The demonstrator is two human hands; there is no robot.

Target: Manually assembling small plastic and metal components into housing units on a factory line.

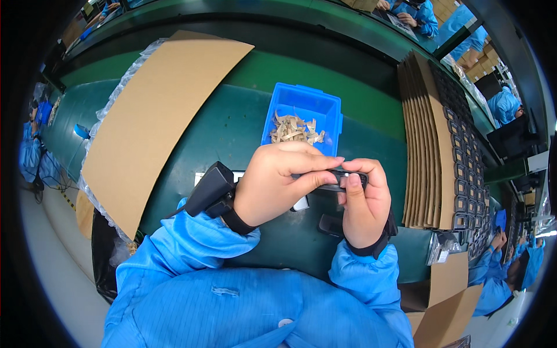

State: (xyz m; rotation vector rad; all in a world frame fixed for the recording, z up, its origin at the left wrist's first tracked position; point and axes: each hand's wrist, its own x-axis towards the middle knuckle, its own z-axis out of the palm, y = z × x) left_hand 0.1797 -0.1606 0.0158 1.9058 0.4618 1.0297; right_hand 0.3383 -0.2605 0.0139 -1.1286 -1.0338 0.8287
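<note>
My left hand [284,169] and my right hand [365,200] meet just in front of the blue bin [338,119]. Between their fingertips is a small black plastic frame-like part [332,187], pinched from both sides. My fingers cover much of it, so its full shape is hidden. Inside the bin lies a loose heap of tan, ribbon-like strips [293,129]. Another small black piece [329,225] rests on the green table [261,243] beside my right wrist. Something white is partly hidden beneath my left wrist.
A large cardboard sheet [168,116] lies over clear plastic wrap on the left. At right stand upright cardboard sheets [413,145] and rows of black frame parts [461,168]. An open carton [449,281] sits low right. Other people in blue work around the edges.
</note>
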